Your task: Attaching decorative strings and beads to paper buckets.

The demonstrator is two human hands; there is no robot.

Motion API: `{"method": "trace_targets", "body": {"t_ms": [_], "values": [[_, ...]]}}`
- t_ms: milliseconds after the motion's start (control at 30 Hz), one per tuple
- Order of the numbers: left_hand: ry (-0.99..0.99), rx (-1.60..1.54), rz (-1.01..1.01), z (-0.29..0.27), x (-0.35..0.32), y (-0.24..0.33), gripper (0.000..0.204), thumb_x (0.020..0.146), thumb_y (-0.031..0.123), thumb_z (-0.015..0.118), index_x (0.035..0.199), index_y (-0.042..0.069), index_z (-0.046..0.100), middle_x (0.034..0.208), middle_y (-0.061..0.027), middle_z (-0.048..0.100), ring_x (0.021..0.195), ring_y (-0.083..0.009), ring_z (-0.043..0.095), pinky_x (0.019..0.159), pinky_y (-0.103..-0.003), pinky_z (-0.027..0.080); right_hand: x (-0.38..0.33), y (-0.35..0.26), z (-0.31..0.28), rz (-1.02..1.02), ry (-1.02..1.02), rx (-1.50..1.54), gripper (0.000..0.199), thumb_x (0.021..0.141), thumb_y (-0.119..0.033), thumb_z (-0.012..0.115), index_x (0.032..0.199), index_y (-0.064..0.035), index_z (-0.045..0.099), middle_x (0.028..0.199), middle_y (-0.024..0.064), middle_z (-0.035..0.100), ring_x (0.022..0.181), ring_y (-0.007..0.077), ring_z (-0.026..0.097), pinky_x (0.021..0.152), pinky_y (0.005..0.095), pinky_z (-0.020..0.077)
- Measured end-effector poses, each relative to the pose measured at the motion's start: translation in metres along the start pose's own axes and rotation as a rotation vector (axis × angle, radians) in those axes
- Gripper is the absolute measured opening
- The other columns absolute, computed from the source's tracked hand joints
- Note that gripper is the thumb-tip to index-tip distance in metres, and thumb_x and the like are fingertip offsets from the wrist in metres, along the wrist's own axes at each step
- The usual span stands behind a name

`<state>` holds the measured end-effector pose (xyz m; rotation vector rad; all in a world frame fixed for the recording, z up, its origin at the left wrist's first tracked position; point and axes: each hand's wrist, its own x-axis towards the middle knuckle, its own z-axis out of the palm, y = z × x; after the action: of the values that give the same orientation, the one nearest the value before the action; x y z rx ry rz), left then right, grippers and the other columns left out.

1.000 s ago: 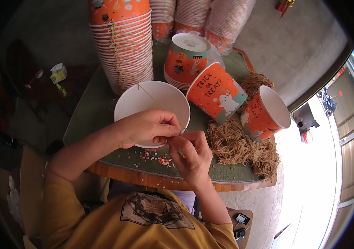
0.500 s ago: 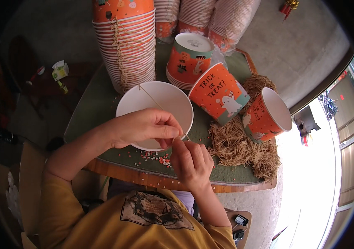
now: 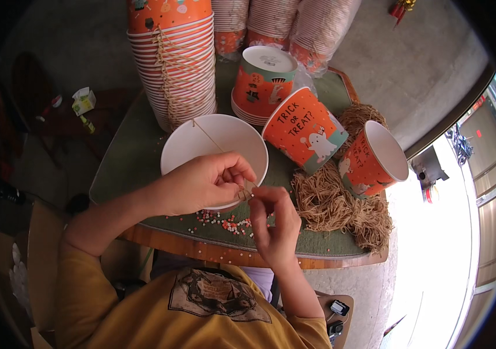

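Note:
A white-lined paper bucket [image 3: 245, 142] stands mouth up in front of me, with a thin tan twine [image 3: 208, 135] running from its far rim to my hands. My left hand [image 3: 216, 179] is over the bucket's near side, its thumb and fingers closed on the twine. Just right of it, my right hand [image 3: 276, 224] has thumb and index finger bent toward each other at the twine's end by the near rim. A small loop of twine shows between the hands. Small orange and white paper dots [image 3: 233, 225] lie scattered below the bucket.
A tall stack of buckets [image 3: 175, 75] with twine down its side stands behind left. Upside-down buckets [image 3: 265, 81], a leaning orange bucket [image 3: 306, 131] and a tilted one [image 3: 373, 160] are right. Bundles of tan twine [image 3: 341, 203] lie near the table's wooden edge [image 3: 201, 251].
My right hand's fingers have opened out from a tighter curl and now meet the twine at their tips. A twine loop shows more plainly between the hands.

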<state>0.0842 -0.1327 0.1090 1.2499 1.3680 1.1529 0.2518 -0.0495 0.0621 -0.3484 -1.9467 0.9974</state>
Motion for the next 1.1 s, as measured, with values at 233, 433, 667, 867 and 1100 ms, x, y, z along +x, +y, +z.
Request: {"method": "trace_targets", "body": {"t_ms": [233,433,667,867,1100], "values": [[0.136,0.521,0.261,0.014,-0.009,0.012,0.032,0.085,-0.008,0.056,0.114,0.004,0.052,0.092,-0.0065,0.056,0.083,-0.0120,0.059,0.075,-0.028,0.051,0.007,-0.001,0.003,0.037,-0.032,-0.054,0.013,0.081,0.000,0.069,0.088,-0.0026,0.058,0.078,0.0061,0.058,0.059,0.0132,0.055,0.051,0.0258,0.0439],[0.194,0.714,0.400,0.017,-0.012,0.011,0.036,0.080,-0.011,0.055,0.112,0.004,0.052,0.097,-0.0082,0.047,0.081,-0.0161,0.057,0.070,-0.029,0.051,0.007,-0.002,0.003,0.219,-0.089,0.109,0.014,0.082,-0.001,0.068,0.086,-0.0025,0.055,0.075,0.0033,0.057,0.059,0.0100,0.054,0.051,0.0244,0.0436],[0.203,0.749,0.354,0.013,-0.015,0.006,0.031,0.078,-0.006,0.059,0.107,0.003,0.050,0.106,-0.0116,0.043,0.088,-0.0282,0.060,0.069,-0.037,0.053,0.009,-0.007,0.005,0.149,-0.076,0.026,0.014,0.081,-0.002,0.067,0.087,-0.0038,0.054,0.074,0.0035,0.057,0.058,0.0102,0.053,0.051,0.0246,0.0435],[0.201,0.669,0.350,0.012,-0.013,0.004,0.022,0.078,-0.006,0.060,0.097,0.000,0.053,0.103,-0.0105,0.044,0.086,-0.0252,0.059,0.068,-0.035,0.051,0.008,-0.005,0.008,0.172,-0.064,0.006,0.012,0.082,-0.002,0.066,0.086,-0.0031,0.055,0.069,0.0000,0.056,0.057,0.0061,0.050,0.052,0.0210,0.0410],[0.181,0.674,0.382,0.011,-0.009,0.004,0.017,0.078,-0.006,0.060,0.094,-0.001,0.054,0.102,-0.0097,0.045,0.085,-0.0234,0.057,0.070,-0.034,0.049,0.001,-0.001,0.010,0.130,-0.024,0.034,0.009,0.086,-0.002,0.065,0.089,-0.0022,0.056,0.072,-0.0013,0.059,0.060,0.0014,0.050,0.054,0.0174,0.0402]]}}
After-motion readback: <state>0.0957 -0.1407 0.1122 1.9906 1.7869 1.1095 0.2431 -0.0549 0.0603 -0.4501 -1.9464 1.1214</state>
